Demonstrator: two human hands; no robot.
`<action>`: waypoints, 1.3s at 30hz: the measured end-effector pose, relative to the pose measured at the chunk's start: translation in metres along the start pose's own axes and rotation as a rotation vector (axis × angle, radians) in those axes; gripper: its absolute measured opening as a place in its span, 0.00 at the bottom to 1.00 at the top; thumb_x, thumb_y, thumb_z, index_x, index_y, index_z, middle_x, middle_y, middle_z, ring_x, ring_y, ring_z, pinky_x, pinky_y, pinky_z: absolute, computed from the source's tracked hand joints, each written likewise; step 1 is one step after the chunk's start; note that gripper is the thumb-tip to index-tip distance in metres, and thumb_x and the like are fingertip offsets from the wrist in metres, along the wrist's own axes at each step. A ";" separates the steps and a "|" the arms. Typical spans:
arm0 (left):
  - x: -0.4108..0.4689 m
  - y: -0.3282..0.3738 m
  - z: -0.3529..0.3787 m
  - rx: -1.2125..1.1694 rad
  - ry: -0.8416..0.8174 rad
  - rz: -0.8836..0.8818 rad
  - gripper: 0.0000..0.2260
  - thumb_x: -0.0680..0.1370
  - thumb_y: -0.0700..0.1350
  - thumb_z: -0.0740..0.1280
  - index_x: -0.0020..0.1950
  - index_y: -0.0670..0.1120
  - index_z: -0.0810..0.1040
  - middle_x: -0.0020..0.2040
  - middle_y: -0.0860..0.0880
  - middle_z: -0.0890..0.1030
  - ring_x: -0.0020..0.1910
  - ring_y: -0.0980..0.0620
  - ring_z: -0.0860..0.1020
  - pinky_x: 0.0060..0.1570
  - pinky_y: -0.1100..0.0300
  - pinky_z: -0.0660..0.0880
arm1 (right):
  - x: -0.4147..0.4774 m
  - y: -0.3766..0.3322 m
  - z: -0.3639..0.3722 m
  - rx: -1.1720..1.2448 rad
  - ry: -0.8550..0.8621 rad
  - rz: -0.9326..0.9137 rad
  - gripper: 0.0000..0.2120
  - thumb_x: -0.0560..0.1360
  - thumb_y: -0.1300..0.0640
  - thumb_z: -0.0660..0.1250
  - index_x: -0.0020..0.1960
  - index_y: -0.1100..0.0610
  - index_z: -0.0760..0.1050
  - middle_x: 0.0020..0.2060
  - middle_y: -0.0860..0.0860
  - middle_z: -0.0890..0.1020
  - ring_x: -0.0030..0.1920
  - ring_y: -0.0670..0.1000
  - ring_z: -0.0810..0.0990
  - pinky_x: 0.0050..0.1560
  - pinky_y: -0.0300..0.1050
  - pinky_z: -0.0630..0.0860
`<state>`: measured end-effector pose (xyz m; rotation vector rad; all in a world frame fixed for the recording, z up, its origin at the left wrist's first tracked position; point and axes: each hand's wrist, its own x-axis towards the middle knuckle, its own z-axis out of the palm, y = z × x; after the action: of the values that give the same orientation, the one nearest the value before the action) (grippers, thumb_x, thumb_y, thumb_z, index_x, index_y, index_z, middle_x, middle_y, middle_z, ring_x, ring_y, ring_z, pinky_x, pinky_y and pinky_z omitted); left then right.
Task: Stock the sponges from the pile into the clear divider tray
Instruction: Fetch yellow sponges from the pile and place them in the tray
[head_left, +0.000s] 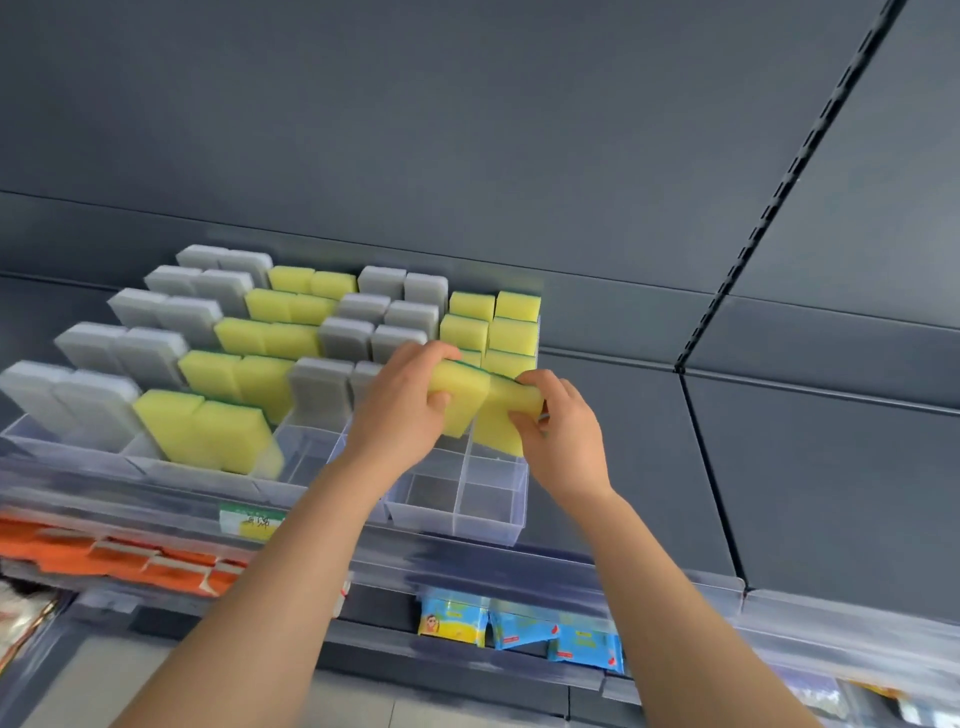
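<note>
A clear divider tray (480, 512) stands on a dark shelf, its rows filled with upright grey sponges (156, 358) and yellow sponges (228, 431). My left hand (402, 408) grips one yellow sponge (465, 397) and my right hand (558, 431) grips a second yellow sponge (498, 423) beside it. Both sponges stand upright in the tray's right-hand columns, just behind two bare front compartments. More yellow sponges (491, 325) fill the rows behind them. No loose pile is in view.
The shelf's grey back panel (519, 156) rises behind the tray, with a slotted upright (779, 197) at the right. Below, orange packs (124, 558) lie at the left and blue packets (519, 631) in the middle, behind clear shelf fronts.
</note>
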<state>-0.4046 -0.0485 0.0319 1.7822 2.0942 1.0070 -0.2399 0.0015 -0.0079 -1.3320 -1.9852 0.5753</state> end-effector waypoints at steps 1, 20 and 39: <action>0.000 -0.003 -0.001 0.002 -0.005 0.011 0.17 0.76 0.37 0.65 0.63 0.52 0.72 0.62 0.52 0.72 0.55 0.49 0.73 0.51 0.55 0.70 | 0.000 0.000 0.002 -0.033 -0.007 -0.005 0.16 0.75 0.61 0.66 0.61 0.51 0.72 0.47 0.49 0.75 0.40 0.52 0.73 0.41 0.44 0.71; 0.019 0.001 -0.006 0.215 -0.147 0.164 0.19 0.75 0.37 0.67 0.65 0.49 0.73 0.56 0.50 0.72 0.49 0.50 0.73 0.44 0.61 0.65 | 0.000 0.008 0.012 -0.252 -0.002 -0.097 0.19 0.73 0.58 0.70 0.62 0.58 0.75 0.55 0.53 0.77 0.56 0.55 0.73 0.54 0.46 0.73; 0.032 -0.006 0.003 0.637 -0.218 0.300 0.15 0.72 0.50 0.70 0.58 0.52 0.76 0.54 0.53 0.77 0.57 0.51 0.72 0.54 0.54 0.61 | 0.015 0.004 0.004 -0.282 -0.058 -0.207 0.13 0.73 0.54 0.70 0.57 0.55 0.80 0.49 0.52 0.79 0.51 0.54 0.73 0.48 0.45 0.72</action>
<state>-0.4153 -0.0179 0.0348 2.4184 2.1926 0.1595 -0.2441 0.0171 -0.0088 -1.2591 -2.2824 0.2452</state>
